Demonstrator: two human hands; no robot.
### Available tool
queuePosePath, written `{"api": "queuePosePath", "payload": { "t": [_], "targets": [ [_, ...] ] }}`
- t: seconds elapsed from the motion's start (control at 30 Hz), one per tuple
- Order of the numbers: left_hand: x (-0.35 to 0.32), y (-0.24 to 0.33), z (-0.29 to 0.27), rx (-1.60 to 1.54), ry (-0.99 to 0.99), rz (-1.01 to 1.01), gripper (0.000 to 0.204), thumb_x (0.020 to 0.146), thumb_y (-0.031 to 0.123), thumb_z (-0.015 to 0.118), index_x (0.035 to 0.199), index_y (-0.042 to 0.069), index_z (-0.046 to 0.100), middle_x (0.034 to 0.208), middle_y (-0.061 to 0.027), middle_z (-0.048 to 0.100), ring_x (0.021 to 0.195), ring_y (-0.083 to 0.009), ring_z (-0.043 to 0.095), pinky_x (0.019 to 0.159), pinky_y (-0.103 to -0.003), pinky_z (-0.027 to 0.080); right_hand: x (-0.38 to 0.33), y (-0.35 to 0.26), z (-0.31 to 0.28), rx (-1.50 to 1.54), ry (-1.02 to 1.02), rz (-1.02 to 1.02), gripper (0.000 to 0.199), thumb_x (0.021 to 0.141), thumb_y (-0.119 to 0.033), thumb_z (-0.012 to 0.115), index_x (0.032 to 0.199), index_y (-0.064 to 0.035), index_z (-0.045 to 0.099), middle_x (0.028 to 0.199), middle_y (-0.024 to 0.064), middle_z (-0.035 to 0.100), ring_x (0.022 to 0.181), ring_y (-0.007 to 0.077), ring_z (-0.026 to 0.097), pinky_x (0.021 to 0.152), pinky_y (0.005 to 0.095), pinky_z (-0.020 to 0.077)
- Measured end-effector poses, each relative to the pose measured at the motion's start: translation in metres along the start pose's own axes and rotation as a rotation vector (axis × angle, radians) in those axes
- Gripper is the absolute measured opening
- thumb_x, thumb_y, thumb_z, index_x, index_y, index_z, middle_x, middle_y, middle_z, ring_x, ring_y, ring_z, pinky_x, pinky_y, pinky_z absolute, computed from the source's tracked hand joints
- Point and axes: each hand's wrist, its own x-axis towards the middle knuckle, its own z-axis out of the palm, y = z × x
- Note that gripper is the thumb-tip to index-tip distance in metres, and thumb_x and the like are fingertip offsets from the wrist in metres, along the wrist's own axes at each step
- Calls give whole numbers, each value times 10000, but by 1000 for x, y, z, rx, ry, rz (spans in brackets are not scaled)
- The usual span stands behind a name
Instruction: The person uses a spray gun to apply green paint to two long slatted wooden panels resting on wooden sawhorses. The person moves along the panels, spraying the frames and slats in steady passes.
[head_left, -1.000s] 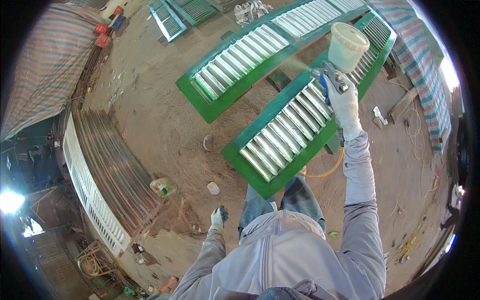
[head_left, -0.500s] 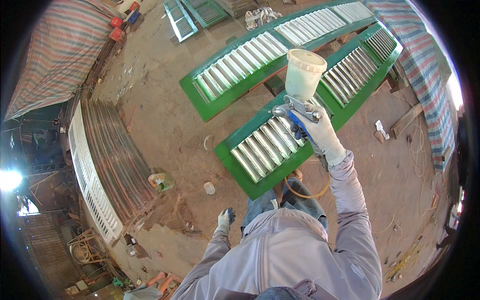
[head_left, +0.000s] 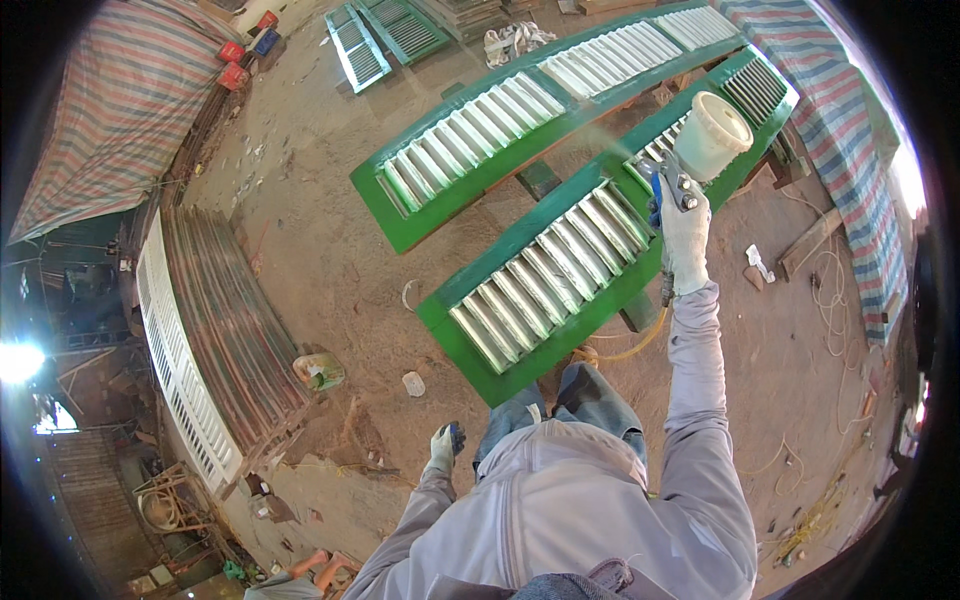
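My gloved right hand [head_left: 686,225] is closed around a metal spray gun [head_left: 677,187] with a cream-coloured cup [head_left: 712,135] on top. The gun is above the nearer green louvred shutter [head_left: 520,362], towards its far section. A faint pale mist hangs off the gun's front, over the gap between the shutters. The slats on this shutter look whitish, and the frame is green. Beyond it lies a second, similar shutter [head_left: 400,228]. Low beside my leg hangs my left hand [head_left: 445,446] in a dark-palmed glove, fingers loosely bent and holding nothing.
A yellow hose [head_left: 640,345] runs down from the gun near my legs. A white louvred panel [head_left: 185,370] leans against stacked slatted panels [head_left: 235,320] at left. Two more shutters [head_left: 358,50] lie at the far left. A striped tarp [head_left: 840,150] borders the right.
My right hand has carried the spray gun forward and to the right along the nearer shutter, uncovering its near slats. My left hand hangs in much the same place.
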Motion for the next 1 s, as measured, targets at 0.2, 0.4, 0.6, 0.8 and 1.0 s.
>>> {"api": "queuePosePath", "payload": {
  "t": [0.2,0.4,0.6,0.8,1.0],
  "targets": [
    [-8,-10,-1,120,89,-19,315,986,272,625,1238,85,650,986,-86,736,763,-236,698,610,-357,544,-35,13,-8,75,-61,-7,260,948,-101,688,1189,-4,708,830,2,687,686,75,567,622,282,474],
    [-7,7,3,136,56,-3,310,988,269,614,1247,100,648,991,-72,740,777,-222,703,623,-339,545,-98,17,-17,437,-449,213,280,980,-72,654,1250,-3,682,838,-29,669,679,34,577,585,210,466],
    [-13,29,21,206,24,74,306,1000,266,596,1262,116,650,993,-49,740,782,-189,702,639,-331,551,-107,43,-17,420,-379,277,306,1000,-60,620,1300,-16,655,899,-10,681,661,37,580,550,200,451],
    [-28,31,30,270,37,75,291,1011,296,591,1244,140,667,1008,-41,739,795,-162,689,655,-311,527,-97,52,-28,407,-119,196,314,988,-43,635,1300,-18,661,853,-51,628,676,5,489,561,199,407],
    [-31,19,23,341,38,12,293,1025,306,565,1255,149,657,1032,-32,737,818,-153,682,666,-308,514,-107,49,-21,407,-171,132,328,976,1,625,1303,3,645,1018,12,698,900,59,582,816,234,498]
  ]
}}
